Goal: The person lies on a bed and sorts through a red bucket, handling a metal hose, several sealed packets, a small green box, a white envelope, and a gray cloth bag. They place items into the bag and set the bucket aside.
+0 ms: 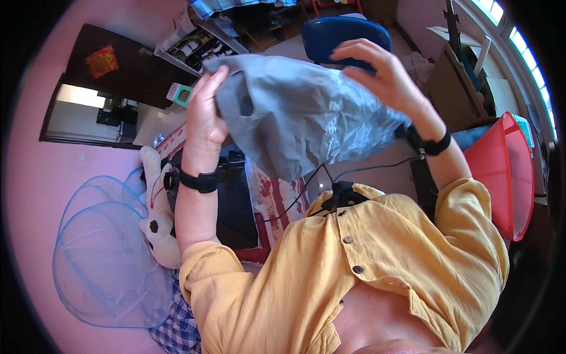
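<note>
A crumpled grey plastic bag (295, 112) with a cut-out handle hole and pale printing stretches sideways in front of me. At its left end, beside the handle hole, my left hand (206, 103) is closed on the bag's edge. My right hand (383, 74) is raised over the bag's right part. Its fingers are apart and curved, with nothing seen between them. Whether the right palm touches the plastic, I cannot tell. Each wrist wears a black band. What, if anything, lies inside the bag is hidden.
A blue chair (345, 35) stands beyond the bag. On the left are a plush toy (159, 236) and folded blue mesh hoops (112, 265). To the right stand a red mesh basket (501, 177) and a cardboard box (451, 88). Black cables (377, 168) hang near my waist.
</note>
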`<state>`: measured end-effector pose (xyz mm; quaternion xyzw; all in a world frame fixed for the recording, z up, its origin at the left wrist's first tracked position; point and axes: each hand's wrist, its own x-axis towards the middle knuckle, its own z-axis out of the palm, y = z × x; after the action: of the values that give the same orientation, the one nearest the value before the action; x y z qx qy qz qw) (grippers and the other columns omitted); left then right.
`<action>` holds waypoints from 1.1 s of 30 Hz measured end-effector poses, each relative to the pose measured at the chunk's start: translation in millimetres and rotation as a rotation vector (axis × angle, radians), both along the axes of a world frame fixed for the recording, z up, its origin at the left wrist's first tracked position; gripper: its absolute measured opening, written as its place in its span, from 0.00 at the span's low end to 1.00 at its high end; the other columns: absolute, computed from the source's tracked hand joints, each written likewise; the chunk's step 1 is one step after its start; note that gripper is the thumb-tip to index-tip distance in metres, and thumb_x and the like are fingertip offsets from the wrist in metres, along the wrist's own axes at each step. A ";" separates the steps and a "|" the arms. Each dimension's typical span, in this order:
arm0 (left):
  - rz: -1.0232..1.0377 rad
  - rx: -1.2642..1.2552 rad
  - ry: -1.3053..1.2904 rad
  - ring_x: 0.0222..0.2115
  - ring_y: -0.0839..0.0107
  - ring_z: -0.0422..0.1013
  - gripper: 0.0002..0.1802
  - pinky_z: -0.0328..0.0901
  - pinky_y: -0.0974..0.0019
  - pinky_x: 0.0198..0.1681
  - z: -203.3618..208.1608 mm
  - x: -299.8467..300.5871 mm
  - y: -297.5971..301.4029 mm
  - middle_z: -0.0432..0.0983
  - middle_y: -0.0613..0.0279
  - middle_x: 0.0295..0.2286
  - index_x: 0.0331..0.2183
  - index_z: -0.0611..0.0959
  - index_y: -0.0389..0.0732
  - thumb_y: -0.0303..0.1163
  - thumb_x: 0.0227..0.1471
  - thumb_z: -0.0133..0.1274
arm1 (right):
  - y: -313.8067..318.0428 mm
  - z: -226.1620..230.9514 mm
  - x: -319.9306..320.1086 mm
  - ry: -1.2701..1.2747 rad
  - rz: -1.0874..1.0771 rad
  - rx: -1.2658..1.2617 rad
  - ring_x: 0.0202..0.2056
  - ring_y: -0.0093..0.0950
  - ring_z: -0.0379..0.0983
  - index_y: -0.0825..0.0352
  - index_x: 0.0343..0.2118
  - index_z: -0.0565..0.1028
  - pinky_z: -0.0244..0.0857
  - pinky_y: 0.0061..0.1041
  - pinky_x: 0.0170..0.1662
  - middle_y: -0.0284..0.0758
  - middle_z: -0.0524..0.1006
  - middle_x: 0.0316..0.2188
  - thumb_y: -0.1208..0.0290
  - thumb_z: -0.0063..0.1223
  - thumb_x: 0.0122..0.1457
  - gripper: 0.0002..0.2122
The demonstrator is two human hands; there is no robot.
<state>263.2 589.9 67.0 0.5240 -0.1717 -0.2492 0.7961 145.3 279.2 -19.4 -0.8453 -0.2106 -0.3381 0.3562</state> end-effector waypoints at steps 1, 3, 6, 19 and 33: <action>0.034 0.053 0.002 0.39 0.66 0.76 0.13 0.71 0.62 0.44 7.6 -8.2 -13.9 0.78 0.57 0.41 0.45 0.77 0.38 0.31 0.61 0.47 | 23.5 17.1 -8.5 -0.070 0.011 -0.036 0.50 0.36 0.71 0.62 0.47 0.76 0.67 0.32 0.52 0.38 0.75 0.47 0.70 0.62 0.55 0.15; -0.042 0.045 -0.063 0.37 0.69 0.76 0.11 0.71 0.64 0.43 15.3 -23.5 -35.3 0.79 0.59 0.39 0.43 0.78 0.39 0.32 0.60 0.48 | 51.7 49.7 -18.9 -0.314 0.059 -0.198 0.47 0.35 0.72 0.59 0.47 0.76 0.67 0.32 0.47 0.35 0.73 0.49 0.70 0.68 0.46 0.22; -0.105 0.109 0.002 0.35 0.70 0.76 0.10 0.71 0.67 0.41 18.0 -27.8 -62.5 0.79 0.61 0.36 0.41 0.78 0.40 0.34 0.60 0.49 | 79.2 72.8 -32.9 -0.298 0.143 -0.398 0.40 0.28 0.74 0.54 0.49 0.75 0.67 0.30 0.42 0.33 0.70 0.54 0.73 0.68 0.41 0.27; -0.034 0.036 -0.011 0.43 0.62 0.75 0.12 0.68 0.55 0.53 6.5 5.5 -66.8 0.78 0.55 0.40 0.42 0.78 0.37 0.32 0.62 0.45 | 86.8 34.0 -19.9 -0.018 0.119 -0.850 0.31 0.27 0.70 0.57 0.43 0.76 0.69 0.26 0.34 0.32 0.70 0.39 0.75 0.55 0.47 0.17; 0.200 0.413 -1.347 0.22 0.73 0.71 0.01 0.65 0.72 0.26 7.3 -59.5 -6.1 0.76 0.60 0.25 0.31 0.79 0.40 0.25 0.53 0.53 | 42.2 58.8 -0.6 0.087 0.137 -0.030 0.34 0.29 0.70 0.66 0.37 0.80 0.66 0.23 0.35 0.34 0.70 0.32 0.79 0.59 0.55 0.07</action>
<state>203.7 583.9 74.2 0.7175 -0.5268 0.1756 0.4205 144.8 321.4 39.4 -0.8481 -0.2573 -0.2727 0.3744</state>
